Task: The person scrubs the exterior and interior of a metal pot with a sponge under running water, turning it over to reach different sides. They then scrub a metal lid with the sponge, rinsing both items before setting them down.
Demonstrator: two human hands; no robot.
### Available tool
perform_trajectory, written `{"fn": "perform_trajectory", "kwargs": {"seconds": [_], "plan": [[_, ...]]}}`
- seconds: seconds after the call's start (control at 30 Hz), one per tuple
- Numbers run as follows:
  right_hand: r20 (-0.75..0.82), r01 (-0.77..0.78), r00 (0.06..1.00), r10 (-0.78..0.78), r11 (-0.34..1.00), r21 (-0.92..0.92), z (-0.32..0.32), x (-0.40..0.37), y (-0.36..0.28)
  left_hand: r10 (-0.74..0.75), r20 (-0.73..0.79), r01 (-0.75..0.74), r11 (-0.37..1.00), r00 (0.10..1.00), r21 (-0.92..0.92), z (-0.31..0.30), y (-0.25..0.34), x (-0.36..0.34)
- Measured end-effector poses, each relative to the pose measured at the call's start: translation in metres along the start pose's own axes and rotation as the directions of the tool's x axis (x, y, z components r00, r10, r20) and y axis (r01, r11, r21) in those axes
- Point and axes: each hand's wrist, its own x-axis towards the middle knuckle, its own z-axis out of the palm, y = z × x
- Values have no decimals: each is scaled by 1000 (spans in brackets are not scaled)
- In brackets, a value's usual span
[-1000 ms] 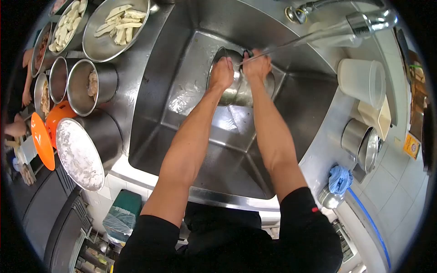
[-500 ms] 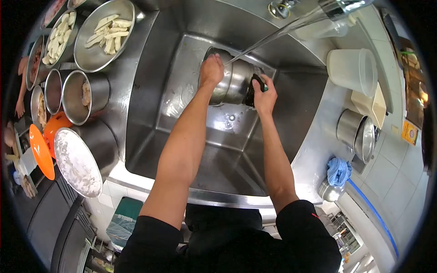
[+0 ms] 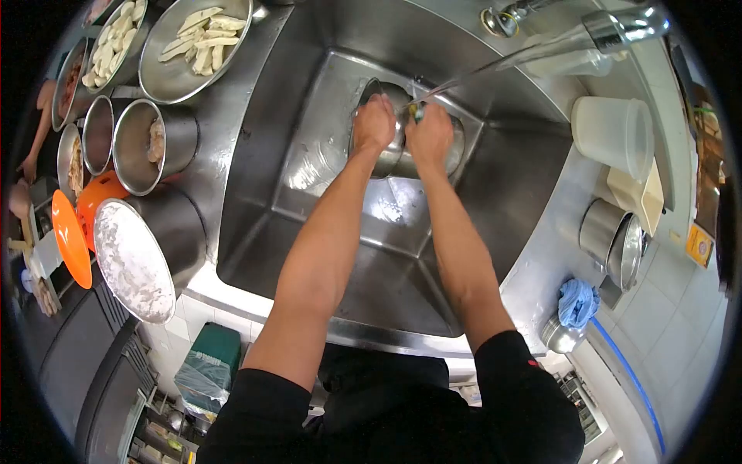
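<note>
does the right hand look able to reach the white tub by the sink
Probably yes: the right hand holds a scrubber on the steel pot, but only open sink lies toward the white tub.

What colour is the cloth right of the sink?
Blue; the cloth shows best in the head view.

Silvery steel pot [image 3: 393, 161] and sink [image 3: 259, 147], green sponge [image 3: 418, 113], orange bowl [image 3: 72, 236], blue cloth [image 3: 577, 303] (white tub [image 3: 614, 138], too).
</note>
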Motion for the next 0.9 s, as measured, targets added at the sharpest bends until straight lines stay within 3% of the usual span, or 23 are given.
{"fn": "perform_trajectory", "kwargs": {"seconds": [0.1,0.17,0.23,0.3,0.4,0.43,0.5,0.53,0.57,0.63,0.73,0.83,0.87,0.9], "plan": [[3,4,1000,-4,999,33,3,-1,4,-7,75,10,999,997,-45,-7,4,2],[104,-1,995,-1,1000,17,12,42,5,44,24,-43,998,999,-35,0,-5,-1],[188,-98,976,108,993,-61,14,42,2,46,2,-46,998,999,-30,0,-9,-7],[-167,98,983,-80,989,106,19,12,10,69,17,-68,996,997,-50,-1,-9,-4],[-141,-44,986,85,961,272,7,-49,2,68,42,-63,993,997,-103,-1,-9,-1],[-146,-39,986,80,962,269,9,-45,-2,56,64,-48,992,996,-120,-1,-9,0],[-199,-177,947,254,925,336,15,-40,-11,69,70,-56,984,995,-168,0,-14,-3],[-295,-69,939,176,938,339,24,-20,-11,77,76,-60,975,994,-212,0,-19,-5],[-279,-80,943,181,937,340,24,-2,-15,62,84,-44,978,995,-205,0,-22,-8],[-160,-60,984,84,986,154,14,23,-22,83,106,-53,964,991,-261,0,-22,-4],[-190,49,981,-33,996,81,10,-24,-18,66,112,-31,957,992,-287,-4,-16,-4],[-220,84,974,-57,990,115,16,-17,-15,57,119,-19,953,991,-303,-7,-19,-16],[-107,32,994,-23,996,85,19,5,-12,84,85,-55,951,993,-303,-6,-21,-17],[-101,24,995,-15,996,88,24,23,-8,107,55,-86,949,993,-303,-4,-24,-22]]}}
